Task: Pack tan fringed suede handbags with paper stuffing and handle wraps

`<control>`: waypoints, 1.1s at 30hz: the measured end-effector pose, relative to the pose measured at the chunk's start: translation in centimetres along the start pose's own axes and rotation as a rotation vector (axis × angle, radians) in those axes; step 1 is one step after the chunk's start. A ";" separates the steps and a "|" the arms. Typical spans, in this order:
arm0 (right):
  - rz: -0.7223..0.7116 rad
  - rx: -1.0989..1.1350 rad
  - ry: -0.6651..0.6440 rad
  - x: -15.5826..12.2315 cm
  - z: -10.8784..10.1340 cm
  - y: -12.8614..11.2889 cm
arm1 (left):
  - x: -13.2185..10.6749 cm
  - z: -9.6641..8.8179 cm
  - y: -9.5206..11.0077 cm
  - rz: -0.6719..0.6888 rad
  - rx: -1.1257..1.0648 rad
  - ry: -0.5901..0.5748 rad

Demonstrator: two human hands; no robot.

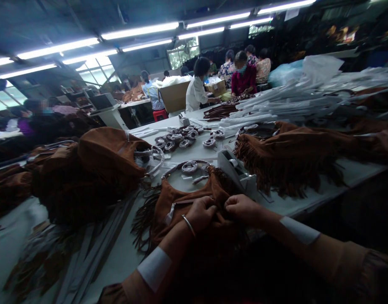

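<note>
Sits at the near side of the worktop (361,169), directly in front of the wearer: a brown fringed bag (181,199). Pinched at its right part by the left hand (204,211), thumb closed against fingers, and by the right hand (240,207), curled nearly into a fist just beside. Cannot tell, in the shadow, exactly which fold or strip between the fingertips.

Points away from the wearer with its curved handle (200,163); appears to run broadly left to right, with fringe spilling leftward. Fades into darkness toward the wearer; cannot tell the full outline or any overhang there.

Inside the handle's curve, a wrapped coil (189,166). Just beyond the right hand, a tape dispenser (233,166), tight against working room. Farther off, more wrapped coils (177,137). To the left, a narrow bare strip, then long flat strips (95,240) and a pile of brown bags (109,152). To the right, another fringed bag (291,147), with open surface between its fringe and the slanting front edge.
</note>
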State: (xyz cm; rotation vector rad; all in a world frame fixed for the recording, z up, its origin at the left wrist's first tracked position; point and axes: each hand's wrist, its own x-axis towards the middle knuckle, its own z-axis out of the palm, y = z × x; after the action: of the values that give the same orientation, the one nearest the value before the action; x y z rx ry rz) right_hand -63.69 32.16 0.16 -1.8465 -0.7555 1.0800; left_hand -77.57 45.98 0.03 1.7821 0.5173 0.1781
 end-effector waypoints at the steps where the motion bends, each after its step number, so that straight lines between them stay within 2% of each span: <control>1: -0.139 -0.066 -0.003 -0.3 -0.3 -0.1 | 0.0 -0.1 0.2 0.008 -0.019 -0.007; 4: -0.733 -0.404 -0.116 -1.1 -1.3 -0.6 | -0.1 -0.6 0.5 0.020 -0.100 -0.049; 5: -0.892 -0.530 -0.173 -1.3 -1.6 -0.8 | -0.1 -0.7 0.5 0.016 -0.120 -0.054; 7: -1.054 -0.726 -0.254 -1.4 -2.1 -1.3 | 0.0 -0.9 0.4 0.002 -0.147 -0.059; 9: -1.134 -0.839 -0.270 -1.3 -2.3 -1.7 | 0.1 -0.9 0.1 -0.012 -0.164 -0.075; 12: -1.222 -0.891 -0.251 -1.2 -2.1 -2.1 | 0.3 -0.9 -0.4 -0.017 -0.186 -0.094; 19: -1.328 -1.039 -0.246 -0.3 -0.4 -2.1 | 1.0 -0.8 -1.6 -0.015 -0.159 -0.136; 22: -1.332 -1.069 -0.246 0.4 0.0 -1.9 | 1.4 -0.5 -2.2 -0.001 -0.126 -0.133; 25: -1.305 -1.075 -0.240 0.5 0.0 -2.1 | 1.2 -0.4 -1.8 0.014 -0.046 -0.097; 27: -1.292 -1.089 -0.218 0.1 -0.5 -2.6 | 0.1 -0.4 -0.7 0.095 0.050 0.011; 29: -1.287 -1.119 -0.198 -0.6 -1.3 -3.3 | -1.6 -0.4 0.5 0.259 0.182 0.137; 31: -1.270 -1.154 -0.191 -1.5 -2.1 -4.0 | -3.6 0.1 1.5 0.445 0.336 0.170; 33: -1.239 -1.176 -0.204 -2.3 -2.6 -4.7 | -5.3 1.2 2.1 0.575 0.503 0.161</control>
State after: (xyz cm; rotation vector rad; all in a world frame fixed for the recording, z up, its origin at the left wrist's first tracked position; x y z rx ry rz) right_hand -62.75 31.48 5.94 -1.4662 -2.5423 -0.1168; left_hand -81.33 42.26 2.45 2.3936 0.1476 0.6390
